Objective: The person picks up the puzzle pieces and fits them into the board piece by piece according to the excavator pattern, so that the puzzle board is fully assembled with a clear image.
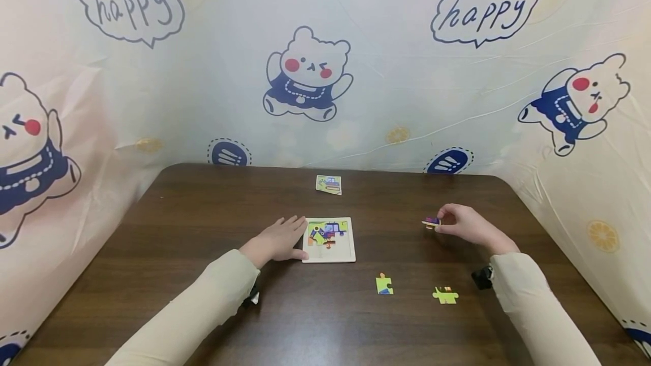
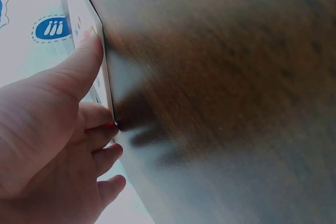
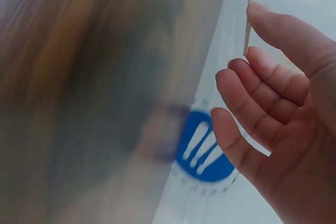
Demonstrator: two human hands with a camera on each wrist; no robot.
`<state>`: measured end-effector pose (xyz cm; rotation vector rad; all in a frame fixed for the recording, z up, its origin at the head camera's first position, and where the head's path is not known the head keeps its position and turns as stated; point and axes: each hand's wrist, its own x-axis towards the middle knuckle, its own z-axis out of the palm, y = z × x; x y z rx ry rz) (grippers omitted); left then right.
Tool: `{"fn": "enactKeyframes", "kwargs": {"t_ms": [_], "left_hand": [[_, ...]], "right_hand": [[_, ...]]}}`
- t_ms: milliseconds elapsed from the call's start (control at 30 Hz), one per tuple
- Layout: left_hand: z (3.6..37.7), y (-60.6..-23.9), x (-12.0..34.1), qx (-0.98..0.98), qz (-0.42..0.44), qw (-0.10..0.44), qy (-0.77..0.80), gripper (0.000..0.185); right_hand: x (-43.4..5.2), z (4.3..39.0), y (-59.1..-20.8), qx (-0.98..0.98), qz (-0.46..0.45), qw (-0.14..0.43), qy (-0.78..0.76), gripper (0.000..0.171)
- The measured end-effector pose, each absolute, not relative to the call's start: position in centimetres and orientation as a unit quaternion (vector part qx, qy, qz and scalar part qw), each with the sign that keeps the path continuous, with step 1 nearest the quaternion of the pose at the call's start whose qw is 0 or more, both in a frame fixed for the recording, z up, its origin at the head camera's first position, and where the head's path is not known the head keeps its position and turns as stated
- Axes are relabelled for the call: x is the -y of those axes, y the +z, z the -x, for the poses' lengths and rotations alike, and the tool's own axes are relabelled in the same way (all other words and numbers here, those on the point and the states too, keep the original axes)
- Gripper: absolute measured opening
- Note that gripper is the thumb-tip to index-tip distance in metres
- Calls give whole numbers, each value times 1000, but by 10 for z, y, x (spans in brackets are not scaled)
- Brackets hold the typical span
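Two hands are sharing the work: the left hand, fingers flat, is bracing the puzzle board against sliding on the table, while the right hand is pinching a puzzle piece aloft, well right of it.

table | puzzle board | card | two loose pieces

On the table the puzzle board lies mid; a card behind it; two loose pieces right of it, nearer the person; left hand touching the board's left edge; right hand well right, pinching a piece.
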<state>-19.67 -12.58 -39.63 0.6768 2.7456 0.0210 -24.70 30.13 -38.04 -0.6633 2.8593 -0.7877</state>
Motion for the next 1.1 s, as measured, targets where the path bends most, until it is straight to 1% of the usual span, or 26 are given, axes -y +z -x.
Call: {"fn": "enactKeyframes", "kwargs": {"t_ms": [467,867,1100], "left_hand": [[197,-396,125,-959,-234,159,7,81],[198,-396,125,-960,-230,160,13,81],[198,-396,124,-960,-230,159,12,81]], "right_hand": [[-223,245,-372,-926,287,46,-240,24],[-164,236,-373,-935,306,30,-180,25],[-137,232,-383,-935,310,43,-168,24]]}}
